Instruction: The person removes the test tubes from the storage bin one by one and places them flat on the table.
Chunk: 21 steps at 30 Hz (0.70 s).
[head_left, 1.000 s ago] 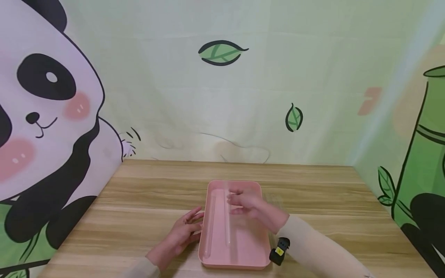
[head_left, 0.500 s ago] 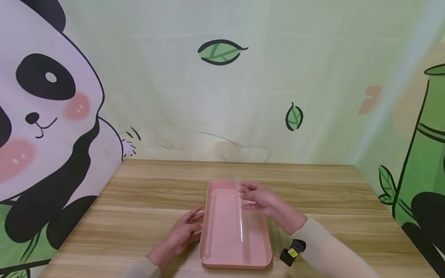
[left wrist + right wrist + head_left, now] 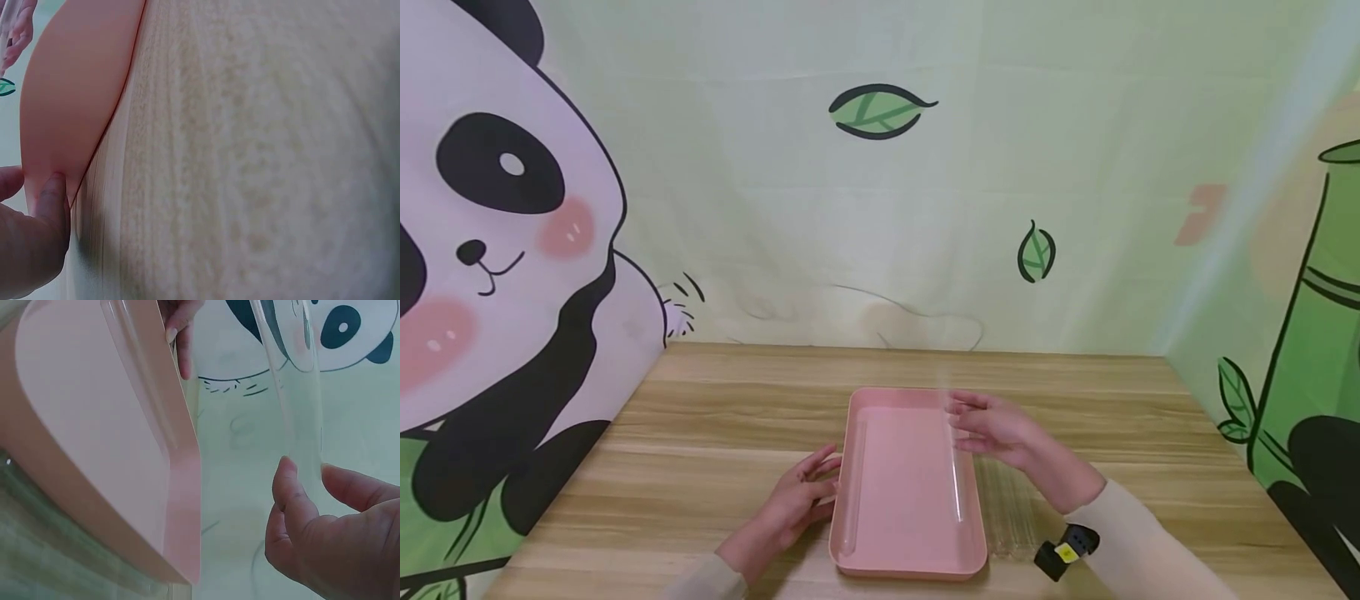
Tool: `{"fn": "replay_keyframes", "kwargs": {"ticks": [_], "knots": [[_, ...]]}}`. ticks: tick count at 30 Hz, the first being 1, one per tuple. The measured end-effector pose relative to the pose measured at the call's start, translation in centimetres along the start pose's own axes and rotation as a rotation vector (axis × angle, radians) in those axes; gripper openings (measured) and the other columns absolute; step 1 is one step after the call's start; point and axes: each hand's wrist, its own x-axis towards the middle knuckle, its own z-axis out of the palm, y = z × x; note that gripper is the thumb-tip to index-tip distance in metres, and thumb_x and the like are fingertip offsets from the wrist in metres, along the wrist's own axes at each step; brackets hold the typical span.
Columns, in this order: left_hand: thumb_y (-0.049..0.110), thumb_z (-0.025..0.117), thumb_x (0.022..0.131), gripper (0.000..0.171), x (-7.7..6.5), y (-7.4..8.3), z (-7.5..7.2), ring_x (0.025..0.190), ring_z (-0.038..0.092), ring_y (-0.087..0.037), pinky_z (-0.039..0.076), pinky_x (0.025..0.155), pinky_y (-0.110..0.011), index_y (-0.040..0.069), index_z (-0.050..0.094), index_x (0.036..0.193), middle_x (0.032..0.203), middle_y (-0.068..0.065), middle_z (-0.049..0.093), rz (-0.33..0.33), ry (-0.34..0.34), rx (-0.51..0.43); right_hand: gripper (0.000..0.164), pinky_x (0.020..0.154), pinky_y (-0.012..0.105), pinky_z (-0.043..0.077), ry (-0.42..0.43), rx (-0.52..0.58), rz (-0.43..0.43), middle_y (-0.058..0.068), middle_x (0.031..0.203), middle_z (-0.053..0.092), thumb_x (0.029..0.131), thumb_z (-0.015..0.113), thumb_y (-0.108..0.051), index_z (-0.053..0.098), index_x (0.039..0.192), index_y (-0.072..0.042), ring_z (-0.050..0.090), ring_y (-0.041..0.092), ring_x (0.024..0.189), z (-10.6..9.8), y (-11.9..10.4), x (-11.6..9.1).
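A shallow pink tray (image 3: 910, 483) lies lengthwise on the wooden table. Inside it, along the left wall, rests a clear tube (image 3: 854, 483). My left hand (image 3: 793, 500) is at the tray's left side, its loosely bent fingers against the outer wall; the left wrist view shows a fingertip (image 3: 56, 181) on that wall. Between thumb and fingers, my right hand (image 3: 1000, 429) pinches another clear tube (image 3: 957, 492) near its far end. This tube is raised over the tray's right edge, and the right wrist view shows the hollow, see-through tube (image 3: 303, 419) upright in the grip.
Several more clear tubes (image 3: 1011, 517) lie side by side on the table just right of the tray, under the right forearm. A black wrist camera (image 3: 1066, 552) sits on the right sleeve. Behind the table (image 3: 745, 375) hangs a printed panda cloth (image 3: 760, 208).
My right hand has carried its clear tube rightward from the tray's middle to above its right edge, uncovering the tubes beside the tray. My left hand and the tray have stayed put.
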Motion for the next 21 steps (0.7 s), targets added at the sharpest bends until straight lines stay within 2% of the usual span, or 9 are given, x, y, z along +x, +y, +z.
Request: {"fn": "replay_keyframes", "kwargs": {"ticks": [3, 5, 7, 11, 19, 21], "knots": [[-0.005, 0.055, 0.096, 0.072, 0.0, 0.0, 0.0, 0.11, 0.064, -0.012, 0.057, 0.087, -0.027, -0.001, 0.024, 0.16, 0.161, -0.033, 0.03, -0.002, -0.002, -0.002, 0.065, 0.084, 0.022, 0.058, -0.012, -0.014, -0.011, 0.015, 0.14, 0.052, 0.101, 0.047, 0.0, 0.019, 0.158, 0.01, 0.058, 0.004, 0.1, -1.2, 0.3, -0.6], [-0.005, 0.055, 0.096, 0.072, 0.0, 0.0, 0.0, 0.107, 0.065, -0.011, 0.057, 0.087, -0.027, -0.001, 0.024, 0.16, 0.161, -0.033, 0.03, -0.003, -0.002, -0.006, 0.065, 0.086, 0.022, 0.057, -0.026, -0.028, -0.018, 0.027, 0.153, 0.04, 0.101, 0.046, 0.0, 0.016, 0.159, 0.01, 0.058, 0.002, 0.101, -2.0, 0.5, -1.0], [-0.005, 0.055, 0.096, 0.072, 0.0, 0.0, 0.0, 0.106, 0.066, -0.011, 0.058, 0.088, -0.027, -0.001, 0.024, 0.16, 0.161, -0.033, 0.03, -0.003, 0.0, -0.006, 0.066, 0.087, 0.023, 0.057, -0.033, -0.029, -0.023, 0.033, 0.162, 0.024, 0.102, 0.045, 0.0, 0.013, 0.159, 0.011, 0.059, 0.0, 0.101, -2.6, 0.7, -1.3], [-0.005, 0.055, 0.096, 0.071, 0.1, 0.1, 0.1, 0.107, 0.065, -0.011, 0.058, 0.087, -0.027, 0.0, 0.025, 0.16, 0.161, -0.033, 0.031, -0.008, 0.007, -0.004, 0.066, 0.089, 0.023, 0.058, -0.036, -0.027, -0.021, 0.036, 0.164, 0.016, 0.103, 0.044, -0.001, 0.011, 0.159, 0.011, 0.06, -0.004, 0.1, -3.6, 1.2, -1.8], [-0.005, 0.054, 0.097, 0.07, 0.1, 0.0, 0.0, 0.105, 0.065, -0.01, 0.057, 0.086, -0.026, -0.001, 0.024, 0.16, 0.162, -0.033, 0.03, -0.009, 0.002, -0.01, 0.067, 0.091, 0.023, 0.058, -0.027, -0.03, -0.016, 0.032, 0.165, 0.02, 0.103, 0.046, -0.002, 0.011, 0.159, 0.011, 0.06, -0.004, 0.102, -5.0, 2.2, -2.4], [-0.005, 0.054, 0.096, 0.071, 0.1, 0.0, 0.0, 0.104, 0.065, -0.009, 0.056, 0.085, -0.026, -0.001, 0.024, 0.16, 0.162, -0.033, 0.029, -0.008, 0.0, -0.01, 0.067, 0.091, 0.023, 0.058, -0.022, -0.023, -0.012, 0.032, 0.163, 0.025, 0.103, 0.047, -0.002, 0.011, 0.159, 0.011, 0.06, -0.004, 0.102, -5.3, 2.6, -2.6]]}}
